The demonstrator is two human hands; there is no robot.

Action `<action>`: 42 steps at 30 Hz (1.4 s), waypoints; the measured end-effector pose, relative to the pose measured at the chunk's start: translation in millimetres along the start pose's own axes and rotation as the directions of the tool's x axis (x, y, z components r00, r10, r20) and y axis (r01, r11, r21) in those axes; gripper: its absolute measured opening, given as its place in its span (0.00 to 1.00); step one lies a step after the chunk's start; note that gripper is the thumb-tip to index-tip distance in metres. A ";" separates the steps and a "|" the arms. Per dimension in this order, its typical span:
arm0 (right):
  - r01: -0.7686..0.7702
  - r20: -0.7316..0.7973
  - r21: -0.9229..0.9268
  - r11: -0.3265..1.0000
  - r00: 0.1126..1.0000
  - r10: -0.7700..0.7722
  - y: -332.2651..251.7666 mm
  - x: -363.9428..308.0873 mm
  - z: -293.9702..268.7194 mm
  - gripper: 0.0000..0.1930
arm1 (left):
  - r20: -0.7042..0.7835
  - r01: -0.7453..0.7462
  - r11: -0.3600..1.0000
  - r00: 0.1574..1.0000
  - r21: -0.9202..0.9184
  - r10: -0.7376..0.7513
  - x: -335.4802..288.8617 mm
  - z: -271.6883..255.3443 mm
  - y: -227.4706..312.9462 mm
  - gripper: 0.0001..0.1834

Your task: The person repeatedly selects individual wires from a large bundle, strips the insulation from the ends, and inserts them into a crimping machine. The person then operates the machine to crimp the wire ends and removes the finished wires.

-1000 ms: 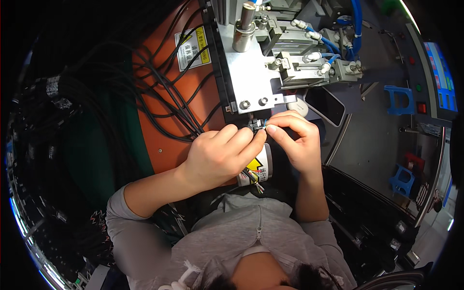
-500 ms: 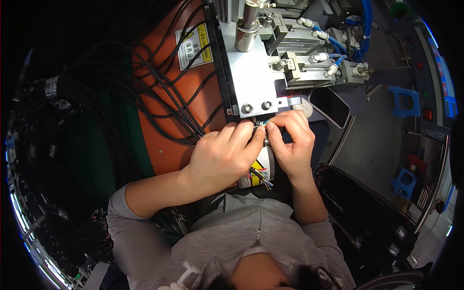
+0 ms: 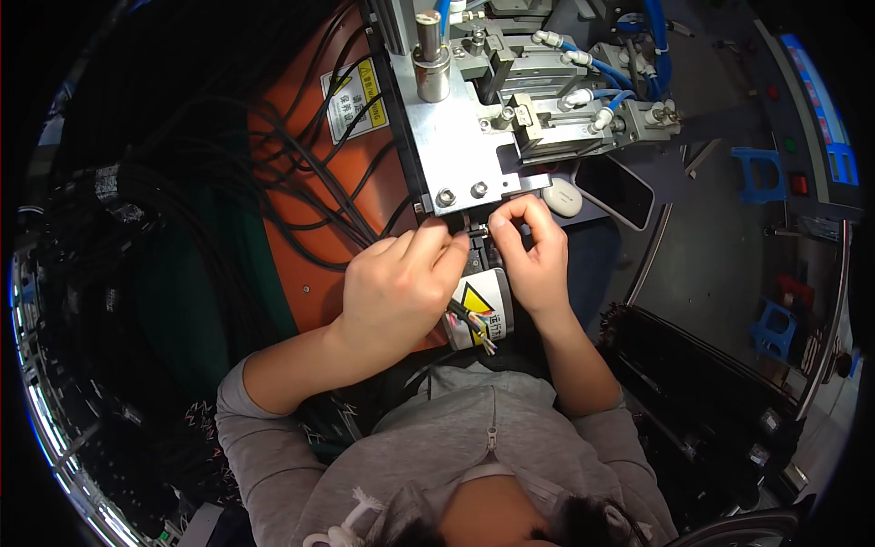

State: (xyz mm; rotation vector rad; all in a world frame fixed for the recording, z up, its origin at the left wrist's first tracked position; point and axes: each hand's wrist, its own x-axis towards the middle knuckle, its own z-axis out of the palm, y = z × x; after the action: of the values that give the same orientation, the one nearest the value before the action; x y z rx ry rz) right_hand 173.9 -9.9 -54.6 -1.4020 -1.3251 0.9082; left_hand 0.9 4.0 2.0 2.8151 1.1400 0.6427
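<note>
My left hand (image 3: 394, 284) is closed, its thumb and index finger pinched at the front edge of a metal press fixture (image 3: 456, 137). From beneath that hand sticks out a black cable (image 3: 461, 308) with its sheath stripped, and its thin coloured wires (image 3: 485, 330) fan out. Between the fingertips of both hands shows a small dark piece with a shiny end (image 3: 478, 232); its kind is too small to tell. My right hand (image 3: 536, 260) has thumb and index finger curled together at the right end of this piece. Whether they grip it is hidden.
A white block with a yellow warning triangle (image 3: 480, 305) stands just below my fingertips. Air cylinders (image 3: 565, 128) with blue hoses fill the back right. A white rounded case (image 3: 562, 197) and a phone (image 3: 615, 191) lie right of the fixture. Black cables (image 3: 319, 205) run across the orange surface at left.
The fixture and bench have shifted left and slightly up in the picture. My fingertips have parted a little, and the dark piece now shows between them where blue-white wires showed before.
</note>
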 end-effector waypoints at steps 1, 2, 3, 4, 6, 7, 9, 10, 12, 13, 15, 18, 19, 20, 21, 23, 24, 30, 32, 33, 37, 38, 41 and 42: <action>-0.061 0.018 0.046 0.997 0.998 0.061 5.2 -0.9 -2.4 0.04 | 0.040 0.020 1.000 0.999 0.009 -0.020 -2.2 -2.7 1.6 0.10; -0.123 0.039 0.090 0.988 0.992 0.120 7.9 -1.1 -4.7 0.04 | 0.079 0.039 0.999 0.996 0.020 -0.040 -4.4 -5.2 3.4 0.11; -0.044 -0.004 0.104 0.994 0.999 0.044 6.7 -1.3 -4.9 0.04 | 0.118 0.061 0.997 0.991 0.036 -0.065 -6.7 -7.8 4.6 0.12; 0.036 -0.047 0.114 0.993 0.998 -0.031 4.2 -2.3 -5.2 0.04 | 0.126 0.085 0.994 0.988 0.067 -0.093 -7.6 -9.3 6.0 0.12; 0.339 -0.021 0.026 0.940 0.941 -0.338 0.9 1.8 -10.6 0.08 | 0.067 0.084 0.995 0.994 0.052 -0.087 -8.6 -5.7 1.7 0.10; 0.466 0.183 0.053 0.883 0.865 -0.467 -7.6 5.7 -18.3 0.11 | 0.038 0.081 0.996 0.996 0.040 -0.083 -8.7 -3.3 -0.4 0.09; 0.479 0.359 0.232 0.846 0.766 -0.533 -25.1 5.0 -18.4 0.14 | 0.000 0.098 0.994 0.995 -0.042 -0.098 -7.8 -0.7 -2.5 0.08; 0.497 0.346 0.228 0.837 0.762 -0.547 -27.3 1.8 -15.4 0.16 | -0.017 0.102 0.991 0.994 -0.084 -0.104 -6.9 0.0 -3.1 0.08; 0.501 0.272 0.208 0.840 0.795 -0.542 -28.6 -1.8 -12.9 0.16 | -0.022 0.063 0.978 0.997 -0.198 -0.069 -6.9 -0.4 -6.8 0.09; 0.504 0.234 0.198 0.841 0.808 -0.540 -27.8 -2.3 -12.3 0.15 | -0.045 0.033 0.971 0.998 -0.239 -0.045 -5.5 -1.0 -8.2 0.09; 0.399 0.159 0.227 0.888 0.885 -0.438 -24.1 -3.3 -16.5 0.13 | -0.110 -0.038 0.953 0.994 -0.301 0.005 -2.1 -2.9 -10.2 0.11; 0.222 0.006 0.354 0.909 0.971 -0.239 -26.2 -9.8 -19.6 0.08 | -0.336 -0.181 0.948 0.938 -0.263 0.086 5.5 -14.1 -11.6 0.16; 0.261 0.002 0.309 0.915 0.961 -0.275 -27.5 -10.0 -22.2 0.08 | -0.423 -0.226 0.947 0.899 -0.229 0.113 7.2 -15.8 -11.3 0.17; 0.300 0.001 0.262 0.917 0.950 -0.311 -29.3 -9.9 -25.4 0.09 | -0.428 -0.232 0.933 0.899 -0.275 0.097 8.0 -13.8 -9.2 0.18; 0.338 0.002 0.223 0.914 0.938 -0.347 -32.5 -9.7 -26.6 0.09 | -0.365 -0.243 0.926 0.922 -0.290 0.128 5.5 -11.9 -9.8 0.18; 0.388 0.015 0.130 0.913 0.920 -0.393 -42.3 -8.3 -25.3 0.09 | -0.235 -0.260 0.911 0.953 -0.320 0.189 -2.0 -6.4 -12.2 0.17; 0.404 0.007 0.105 0.909 0.914 -0.406 -49.2 -6.7 -21.1 0.09 | -0.255 -0.242 0.916 0.953 -0.319 0.163 -1.1 -6.3 -11.7 0.16; 0.475 -0.087 0.354 0.806 0.874 -0.477 -37.7 -1.1 -10.5 0.16 | -0.339 -0.177 0.934 0.938 -0.309 0.066 4.1 -6.7 -4.7 0.10; 0.468 -0.081 0.346 0.813 0.878 -0.471 -40.1 3.3 -10.5 0.13 | -0.352 -0.187 0.938 0.933 -0.293 0.076 3.6 -6.5 -5.9 0.10; 0.465 -0.078 0.342 0.816 0.880 -0.469 -41.8 5.2 -10.7 0.12 | -0.363 -0.197 0.938 0.928 -0.286 0.084 3.1 -5.1 -6.5 0.10; 0.398 0.089 0.327 0.857 0.890 -0.447 -41.7 11.3 -15.2 0.06 | -0.368 -0.213 0.945 0.923 -0.249 0.111 0.6 -3.4 -9.0 0.11; 0.332 0.122 0.354 0.874 0.911 -0.395 -43.4 11.6 -15.9 0.05 | -0.363 -0.216 0.945 0.925 -0.246 0.117 1.0 -3.5 -8.9 0.11; 0.131 0.087 0.497 0.858 0.976 -0.200 -44.2 5.5 -9.2 0.06 | -0.340 -0.209 0.948 0.933 -0.239 0.120 0.1 -2.6 -8.2 0.13; 0.114 0.049 0.530 0.841 0.985 -0.165 -43.4 3.3 -6.4 0.06 | -0.332 -0.204 0.950 0.936 -0.237 0.118 0.5 -2.2 -7.9 0.13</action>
State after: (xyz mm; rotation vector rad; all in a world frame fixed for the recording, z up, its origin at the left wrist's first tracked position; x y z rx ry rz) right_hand 168.9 -10.1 -10.9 -0.8329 -1.1120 1.1422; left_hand -4.8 9.8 2.7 2.6505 0.7783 1.1981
